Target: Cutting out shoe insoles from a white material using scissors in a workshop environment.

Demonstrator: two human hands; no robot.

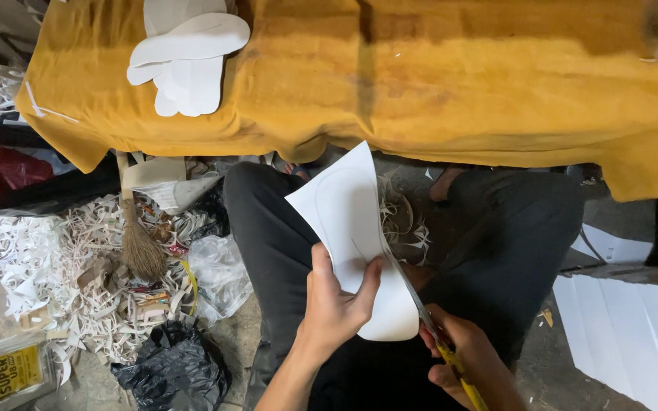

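Observation:
My left hand (334, 304) pinches a white sheet (348, 221) that bears a drawn sole outline, holding it up over my lap. My right hand (466, 358) grips yellow-handled scissors (428, 323) whose blades run along the sheet's right edge. The lower part of the sheet has a rounded, cut shape. Dark trousers (283, 243) cover my legs beneath the sheet.
A table draped in mustard cloth (436, 84) stands ahead, with a stack of white sole cut-outs (184, 57) at its left. White offcuts (55, 259), a small broom (137, 243) and plastic bags (173, 369) litter the floor on the left. White sheets (626, 327) are stacked at right.

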